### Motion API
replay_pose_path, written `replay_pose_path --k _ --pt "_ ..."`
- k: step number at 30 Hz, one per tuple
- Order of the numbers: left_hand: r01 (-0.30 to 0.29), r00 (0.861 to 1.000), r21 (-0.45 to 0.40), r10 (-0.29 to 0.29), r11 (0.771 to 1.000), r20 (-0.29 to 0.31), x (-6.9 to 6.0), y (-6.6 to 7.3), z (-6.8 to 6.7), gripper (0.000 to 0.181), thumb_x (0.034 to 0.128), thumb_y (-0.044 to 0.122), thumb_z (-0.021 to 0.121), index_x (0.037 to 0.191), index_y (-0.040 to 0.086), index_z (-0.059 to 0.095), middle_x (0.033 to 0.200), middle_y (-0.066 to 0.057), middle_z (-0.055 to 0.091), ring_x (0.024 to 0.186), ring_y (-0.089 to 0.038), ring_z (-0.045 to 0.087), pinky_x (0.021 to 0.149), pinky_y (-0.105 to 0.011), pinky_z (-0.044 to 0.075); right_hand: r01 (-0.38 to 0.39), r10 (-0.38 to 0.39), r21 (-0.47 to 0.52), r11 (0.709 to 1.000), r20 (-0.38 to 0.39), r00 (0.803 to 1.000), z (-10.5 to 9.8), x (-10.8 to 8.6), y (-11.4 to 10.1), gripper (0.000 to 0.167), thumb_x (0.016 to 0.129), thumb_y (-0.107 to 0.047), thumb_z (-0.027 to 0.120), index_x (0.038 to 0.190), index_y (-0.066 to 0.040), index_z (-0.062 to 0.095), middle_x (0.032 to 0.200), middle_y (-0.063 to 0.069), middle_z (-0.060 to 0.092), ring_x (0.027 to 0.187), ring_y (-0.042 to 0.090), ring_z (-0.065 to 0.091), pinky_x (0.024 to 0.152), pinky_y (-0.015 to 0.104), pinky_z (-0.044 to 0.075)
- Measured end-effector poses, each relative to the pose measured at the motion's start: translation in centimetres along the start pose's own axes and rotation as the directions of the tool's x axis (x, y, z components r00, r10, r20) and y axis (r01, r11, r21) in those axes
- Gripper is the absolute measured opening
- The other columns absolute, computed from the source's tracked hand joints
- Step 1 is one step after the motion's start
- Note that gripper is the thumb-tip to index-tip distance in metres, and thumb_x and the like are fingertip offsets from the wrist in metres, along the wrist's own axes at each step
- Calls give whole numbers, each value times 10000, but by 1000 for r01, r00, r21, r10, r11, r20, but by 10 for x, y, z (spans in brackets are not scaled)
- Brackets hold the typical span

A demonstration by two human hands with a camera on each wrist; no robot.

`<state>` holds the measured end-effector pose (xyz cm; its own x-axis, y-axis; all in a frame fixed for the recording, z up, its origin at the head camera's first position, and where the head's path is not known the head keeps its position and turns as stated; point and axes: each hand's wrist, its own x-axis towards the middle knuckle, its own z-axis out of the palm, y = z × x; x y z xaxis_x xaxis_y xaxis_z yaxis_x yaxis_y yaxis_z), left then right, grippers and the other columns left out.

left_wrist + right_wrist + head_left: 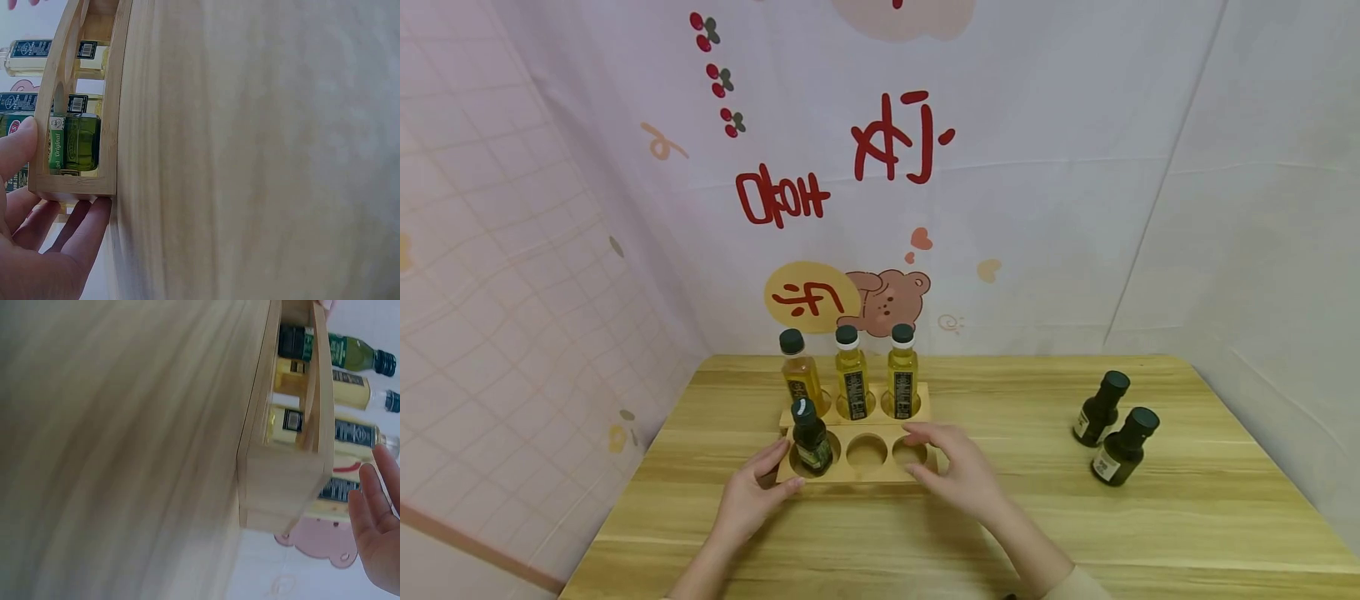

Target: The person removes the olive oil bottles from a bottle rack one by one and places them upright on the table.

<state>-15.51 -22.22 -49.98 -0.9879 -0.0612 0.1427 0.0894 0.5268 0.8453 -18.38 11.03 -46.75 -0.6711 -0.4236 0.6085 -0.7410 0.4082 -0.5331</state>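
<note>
A two-tier wooden bottle rack (866,481) stands on the table with round holes in both tiers. My left hand (751,493) holds its left end, the thumb at the front edge and the fingers against the end board (75,185). In the front tier's left hole a dark green bottle (812,450) leans slightly; the front middle and right holes hold no bottle. The back tier carries an amber oil bottle (802,375) and two yellow oil bottles (852,379) (903,375). Over the rack's right end, my right hand (962,471) has its fingers spread and grips nothing.
Two dark bottles with black caps, one farther back (1099,412) and one nearer (1123,450), stand upright on the wooden table (1015,533) to the right. Behind the table hangs a pale printed cloth (1037,208), and another covers the left side.
</note>
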Motion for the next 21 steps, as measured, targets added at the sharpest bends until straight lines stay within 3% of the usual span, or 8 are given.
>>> replay_pose_path --k 6,13,21 --pt "3 1000 9 -3 1000 -1 -1 1 -1 695 786 240 862 1387 53 568 1452 -118 510 1365 -350 420 1057 -437 402 -41 39 30 999 42 998 14 7 -9 514 837 -156 817 1313 -110 628 1097 -22 722 1088 181 618 953 447 480" --pt "13 1000 -10 -13 1000 21 -1 4 -2 690 808 252 843 1399 47 553 1467 -134 490 1372 -356 406 1036 -430 430 -5 2 48 999 70 998 31 15 -14 502 854 -169 804 1309 -61 619 1125 27 715 1071 176 631 917 390 522" --pt "41 999 -13 -40 999 33 0 2 -2 700 798 224 852 1409 67 548 1483 -101 477 1378 -325 407 1067 -419 398 -61 51 83 995 121 991 42 26 -22 503 885 -203 777 1348 -124 598 1148 1 712 1089 166 631 969 421 486"
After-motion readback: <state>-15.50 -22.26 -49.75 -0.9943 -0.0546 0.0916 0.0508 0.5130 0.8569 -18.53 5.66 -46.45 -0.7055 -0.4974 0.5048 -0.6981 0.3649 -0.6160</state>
